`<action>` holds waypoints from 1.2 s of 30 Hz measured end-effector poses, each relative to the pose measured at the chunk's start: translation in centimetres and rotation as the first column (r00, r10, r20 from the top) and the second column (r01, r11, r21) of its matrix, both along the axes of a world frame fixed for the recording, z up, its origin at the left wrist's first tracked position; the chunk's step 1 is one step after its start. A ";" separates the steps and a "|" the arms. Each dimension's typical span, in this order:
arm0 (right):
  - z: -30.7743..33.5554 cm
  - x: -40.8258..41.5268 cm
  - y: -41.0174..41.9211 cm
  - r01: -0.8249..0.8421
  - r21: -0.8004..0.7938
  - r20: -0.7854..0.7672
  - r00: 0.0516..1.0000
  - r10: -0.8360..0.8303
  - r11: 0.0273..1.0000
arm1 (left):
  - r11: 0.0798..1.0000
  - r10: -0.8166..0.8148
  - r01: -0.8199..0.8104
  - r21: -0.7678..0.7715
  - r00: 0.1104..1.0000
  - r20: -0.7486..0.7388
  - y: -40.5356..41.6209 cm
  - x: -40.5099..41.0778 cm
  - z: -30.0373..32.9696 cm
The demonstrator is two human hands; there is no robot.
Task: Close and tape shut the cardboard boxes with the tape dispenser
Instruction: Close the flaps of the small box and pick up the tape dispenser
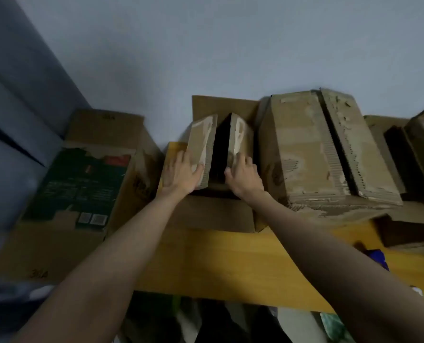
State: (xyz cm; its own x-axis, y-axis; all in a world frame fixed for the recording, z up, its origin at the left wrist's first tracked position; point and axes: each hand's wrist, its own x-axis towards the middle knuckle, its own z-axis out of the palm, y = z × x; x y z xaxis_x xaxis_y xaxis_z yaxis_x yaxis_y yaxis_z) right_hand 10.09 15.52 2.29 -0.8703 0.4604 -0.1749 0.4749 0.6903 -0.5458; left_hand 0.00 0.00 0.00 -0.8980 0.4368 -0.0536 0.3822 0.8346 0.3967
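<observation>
Small cardboard box [216, 209] sits mid-table against the pale wall [230, 45], boxed in on both sides. Left of it a bigger carton with a green printed label [82, 184], just beside, its far flap up. Right of it a large worn box [312, 154], touching or nearly so; top flaps meet with a dark slit, paper skin torn off, corrugated ribs exposed along the edges. Further right another open box [414, 157], partly cut by frame edge.

Small box's two side flaps stand tilted inward with a dark gap between them, not closed. Far flap is upright against the wall, near flap hangs down over the front. Left hand [181, 174] lies flat on the left flap's outer face, fingers straight and slightly spread. Right hand [243, 174] presses the right flap, fingers mostly straight, thumb near the gap.

Free room: strip of yellow wood-grain table [218, 263] in front of the boxes, both forearms crossing it. A blue object [376, 256] lies at the table's right, blurred, can't tell what it is. Table's near edge drops to dark clutter below, unclear. Flaps matte brown, with pale scuffed patches.
</observation>
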 end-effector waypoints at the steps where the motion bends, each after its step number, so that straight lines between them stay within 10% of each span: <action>1: -0.5 -0.3 0.0 0.042 -0.038 0.035 0.999 -0.041 0.998 | 0.998 0.052 -0.054 0.028 0.994 0.093 0.2 -0.4 -0.5; 13: -7.6 -1.9 1.4 0.269 -0.215 0.180 0.956 -0.233 0.939 | 0.963 0.131 -0.223 0.154 0.880 0.456 0.3 -2.8 -8.9; 36: -9.9 20.5 -0.3 -0.155 -0.277 0.013 0.986 0.165 0.948 | 0.858 0.397 -0.497 0.129 0.801 0.448 -5.6 26.8 -8.0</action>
State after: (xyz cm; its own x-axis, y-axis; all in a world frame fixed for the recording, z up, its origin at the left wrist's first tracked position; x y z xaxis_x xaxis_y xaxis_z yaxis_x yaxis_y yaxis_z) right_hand 30.61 15.20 -7.61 -0.9196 0.2457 -0.3067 0.3929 0.5852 -0.7093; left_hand 26.75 -5.60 -7.99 -0.9184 0.0357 -0.3940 -0.2414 0.7384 0.6296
